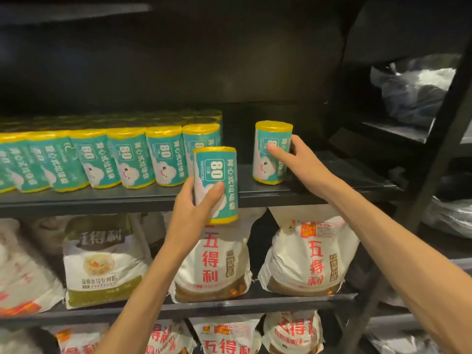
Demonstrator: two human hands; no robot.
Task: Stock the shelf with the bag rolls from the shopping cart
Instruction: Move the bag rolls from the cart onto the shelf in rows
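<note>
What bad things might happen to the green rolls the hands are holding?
The left hand holds its roll in the air in front of the shelf edge, so a slip would likely drop it toward the flour bags below. The right hand grips a roll standing alone, apart from the row of rolls; it might topple when let go. Sliding either roll in could bump the row and tip some over.

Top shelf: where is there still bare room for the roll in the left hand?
Bare shelf lies between the stocked row and the roll under the right hand, and further right of it. Left of that, rolls stand packed.
</note>
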